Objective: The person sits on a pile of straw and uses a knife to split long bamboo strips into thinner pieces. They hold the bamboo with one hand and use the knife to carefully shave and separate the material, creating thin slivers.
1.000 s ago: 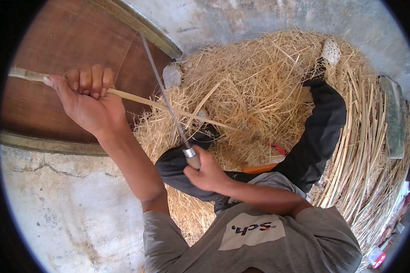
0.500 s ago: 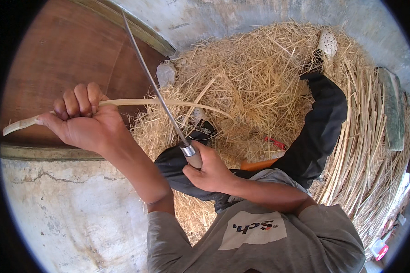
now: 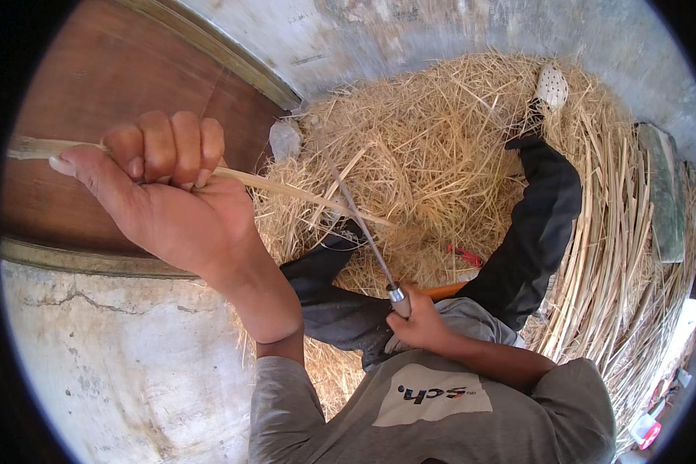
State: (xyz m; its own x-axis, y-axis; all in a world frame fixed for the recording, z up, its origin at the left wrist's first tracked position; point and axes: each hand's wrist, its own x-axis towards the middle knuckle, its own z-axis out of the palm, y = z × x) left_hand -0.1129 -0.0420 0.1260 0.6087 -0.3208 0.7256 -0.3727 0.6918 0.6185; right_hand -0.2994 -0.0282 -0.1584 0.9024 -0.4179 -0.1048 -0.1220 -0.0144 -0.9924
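Note:
My left hand (image 3: pixel 174 182) is raised at the left, its fingers wrapped round a pale, flat bamboo-like strip (image 3: pixel 282 188). One end of the strip passes out beyond my thumb to the left; the other slopes down over the shavings. In front of my belly, my right hand (image 3: pixel 421 319) grips the wooden handle of a long, thin-bladed knife (image 3: pixel 373 246). Its blade points up and to the left, crossing the strip near the strip's right end. Whether blade and strip touch, I cannot tell.
Curly shavings (image 3: pixel 441 131) are heaped around my legs. A bundle of long strips (image 3: pixel 607 232) lies at the right beside a greenish slab (image 3: pixel 663 193). A red-handled tool (image 3: pixel 464 255) rests on the shavings. A brown door (image 3: pixel 108 85) and a grey wall (image 3: pixel 456 27) stand close.
My right hand has moved right and slightly down, drawing the knife toward my body. My left hand has come closer to the camera and to the right, still holding the strip.

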